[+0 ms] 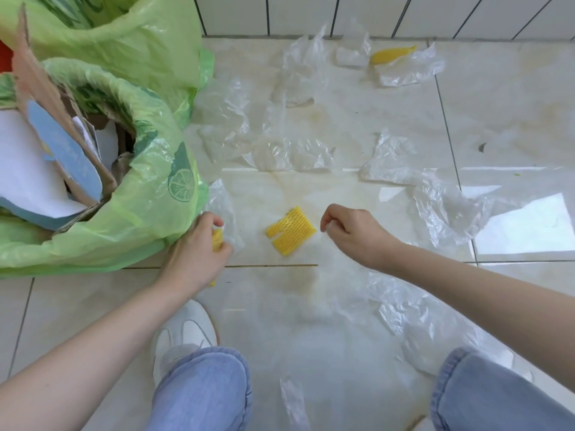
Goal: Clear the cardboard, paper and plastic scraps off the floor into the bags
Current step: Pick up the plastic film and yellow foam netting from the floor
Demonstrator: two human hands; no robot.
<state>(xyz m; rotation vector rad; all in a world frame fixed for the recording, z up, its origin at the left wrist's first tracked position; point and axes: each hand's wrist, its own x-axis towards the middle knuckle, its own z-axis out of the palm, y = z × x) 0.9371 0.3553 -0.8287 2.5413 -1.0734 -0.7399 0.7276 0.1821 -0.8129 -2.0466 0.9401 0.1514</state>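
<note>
My left hand (199, 244) grips a yellow foam net piece (217, 239) together with a clear plastic scrap (224, 209), right beside the near green bag (149, 169). That bag holds cardboard and white and blue paper scraps (46, 169). A second yellow foam net (291, 231) lies on the tiles between my hands. My right hand (348, 230) hovers just right of it with fingers curled, pinching a thin clear film (328, 227). Several clear plastic scraps (289, 154) are strewn over the floor ahead and to the right.
A second green bag (124, 35) stands behind the first, against the tiled wall (342, 14). Another yellow foam piece (392, 54) lies among plastic at the far right. My white shoe (186, 331) and both jeans-clad knees fill the bottom of the view.
</note>
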